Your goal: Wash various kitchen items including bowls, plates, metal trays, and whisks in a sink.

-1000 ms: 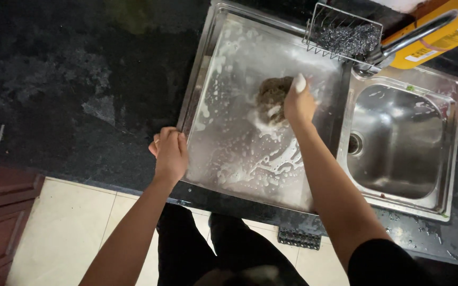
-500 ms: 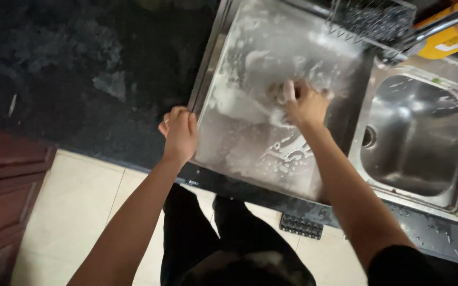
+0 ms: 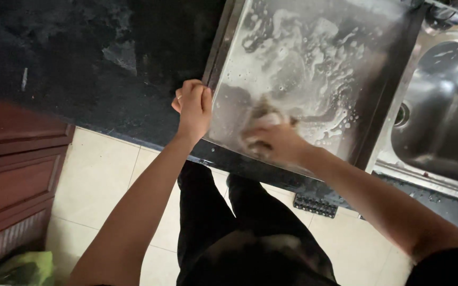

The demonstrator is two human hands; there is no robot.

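Gripping the left rim of the soapy steel tray (image 3: 314, 58), the left hand (image 3: 193, 108) has its fingers curled tight over the edge where the tray lies on the black counter (image 3: 80, 58). The right hand (image 3: 274, 142) presses a scrubbing pad (image 3: 265, 110), fingers closed over it, against the tray's near part, beside the steel sink (image 3: 441, 116).

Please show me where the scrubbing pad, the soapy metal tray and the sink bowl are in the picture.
scrubbing pad (image 3: 267, 110): head view, edge showing above the right hand's fingers.
soapy metal tray (image 3: 314, 58): head view, foamy flat middle.
sink bowl (image 3: 446, 116): head view, inner wall.
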